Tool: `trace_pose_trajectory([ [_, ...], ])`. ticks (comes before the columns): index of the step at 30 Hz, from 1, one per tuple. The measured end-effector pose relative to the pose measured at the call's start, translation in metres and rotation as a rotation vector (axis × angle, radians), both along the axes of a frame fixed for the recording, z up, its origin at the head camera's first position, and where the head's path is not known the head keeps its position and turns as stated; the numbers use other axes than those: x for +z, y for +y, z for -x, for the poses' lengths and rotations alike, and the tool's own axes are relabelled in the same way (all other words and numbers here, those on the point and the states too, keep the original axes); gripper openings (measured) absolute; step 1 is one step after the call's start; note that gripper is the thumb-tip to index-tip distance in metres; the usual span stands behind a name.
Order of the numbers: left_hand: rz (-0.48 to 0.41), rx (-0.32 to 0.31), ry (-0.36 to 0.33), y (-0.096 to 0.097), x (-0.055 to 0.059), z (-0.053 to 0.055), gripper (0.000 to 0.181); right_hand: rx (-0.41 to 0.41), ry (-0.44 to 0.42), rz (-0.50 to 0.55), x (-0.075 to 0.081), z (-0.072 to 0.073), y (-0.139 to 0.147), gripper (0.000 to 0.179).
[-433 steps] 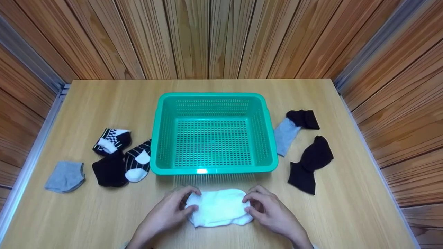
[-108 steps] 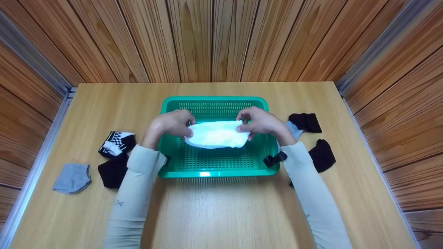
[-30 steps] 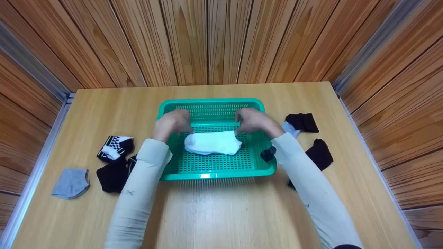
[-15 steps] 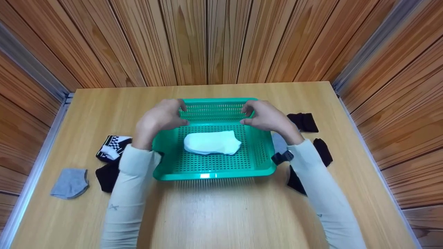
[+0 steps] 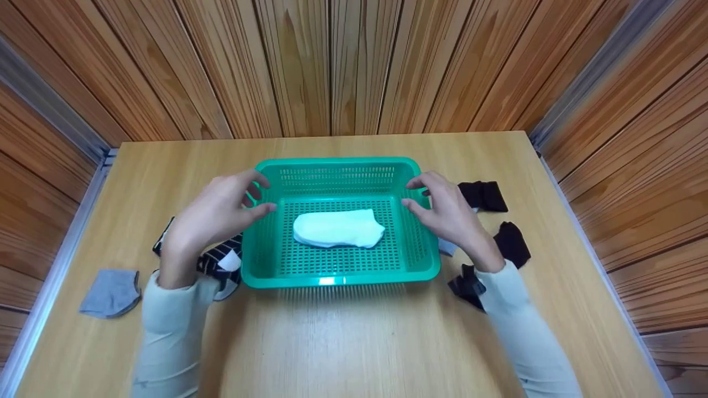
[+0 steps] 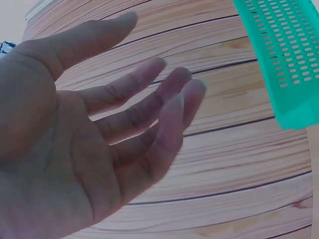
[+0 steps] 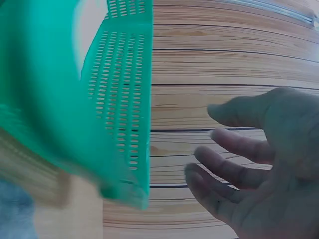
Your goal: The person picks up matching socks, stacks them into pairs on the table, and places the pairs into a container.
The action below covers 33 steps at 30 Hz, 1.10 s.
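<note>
In the head view, a pair of white socks [image 5: 338, 228] lies flat on the floor of the green plastic basket [image 5: 337, 281]. My left hand [image 5: 218, 213] hovers by the basket's left rim, fingers relaxed and holding nothing. Over the right rim, my right hand [image 5: 447, 213] is likewise bare, its thumb and fingers spread apart. The left wrist view shows the left palm [image 6: 75, 144] with loosely bent fingers and nothing in them. From the right wrist, the right hand [image 7: 259, 159] appears beside the basket wall [image 7: 122, 99], also with nothing in it.
Left of the basket lie a grey sock [image 5: 112, 293] and a black striped sock [image 5: 221, 260]; other socks there are mostly behind the left arm. On the right are black socks [image 5: 511, 243], a folded black sock [image 5: 483, 195] and a partly hidden grey one [image 5: 447, 247].
The white socks went from the table into the basket and were let go. Since then both hands have drawn apart and outward to the basket's sides, while the socks stay put.
</note>
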State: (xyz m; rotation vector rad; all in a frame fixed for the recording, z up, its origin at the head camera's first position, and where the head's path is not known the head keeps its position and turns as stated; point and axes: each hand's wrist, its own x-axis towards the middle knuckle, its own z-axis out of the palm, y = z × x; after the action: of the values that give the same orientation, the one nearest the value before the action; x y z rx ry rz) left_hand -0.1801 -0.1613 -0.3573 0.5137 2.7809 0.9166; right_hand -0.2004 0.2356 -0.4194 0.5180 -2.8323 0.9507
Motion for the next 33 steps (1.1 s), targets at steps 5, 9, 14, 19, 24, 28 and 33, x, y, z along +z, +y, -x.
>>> trace_pose_trajectory([
  [5, -0.066, 0.026, 0.035, -0.013, -0.008, -0.007, 0.038, -0.047, 0.041, -0.029, -0.017, -0.005, 0.003, 0.053],
  [9, -0.115, 0.069, 0.067, -0.023, -0.018, -0.011, 0.035, -0.045, 0.05, -0.021, -0.033, -0.006, 0.004, 0.065],
  [14, -0.153, 0.129, 0.119, -0.039, -0.032, -0.014, 0.031, -0.059, 0.033, -0.025, -0.047, -0.006, 0.001, 0.076],
  [19, -0.16, 0.181, 0.128, -0.053, -0.051, -0.017, 0.032, -0.069, 0.009, -0.047, -0.055, -0.004, -0.002, 0.079],
  [24, -0.161, 0.209, 0.089, -0.063, -0.073, -0.017, 0.036, -0.061, 0.003, -0.044, -0.059, -0.001, -0.005, 0.079],
  [28, -0.154, 0.22, 0.062, -0.07, -0.096, -0.015, 0.035, -0.069, -0.005, -0.043, -0.062, 0.001, -0.006, 0.079],
  [33, -0.108, 0.222, 0.016, -0.083, -0.125, -0.012, 0.031, -0.073, -0.017, -0.061, -0.064, 0.001, -0.008, 0.071],
])
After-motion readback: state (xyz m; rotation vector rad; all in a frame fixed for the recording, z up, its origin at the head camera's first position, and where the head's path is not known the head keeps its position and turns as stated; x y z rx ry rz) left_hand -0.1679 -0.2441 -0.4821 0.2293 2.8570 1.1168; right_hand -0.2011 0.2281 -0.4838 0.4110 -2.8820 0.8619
